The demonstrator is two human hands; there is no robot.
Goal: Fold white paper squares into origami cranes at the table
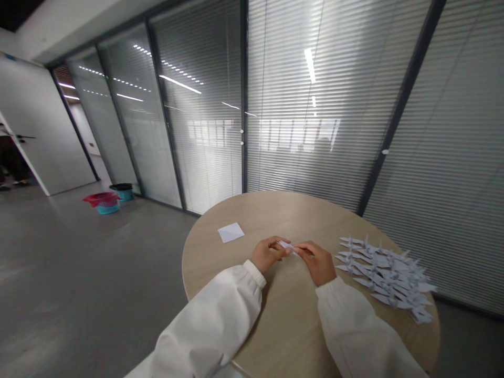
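Between my two hands, a little above the middle of the round table [291, 325], is a small piece of folded white paper [287, 245]. My left hand [269, 253] pinches its left end with thumb and fingers. The other end is gripped by the fingertips of my right hand [317, 260]. Much of the folded paper is hidden by my fingers, so its exact shape cannot be made out. A flat square sheet of white paper [231, 232] lies on the table beyond my left hand. Many folded paper cranes [388, 273] sit close together right of my right hand.
Glass partitions with blinds [307, 131] stand just behind the table. On the floor at left are a blue bin with a red liner [103, 202] and another blue bin with a black liner [124, 191]. A white door [43, 126] stands open farther left, with part of a person beyond.
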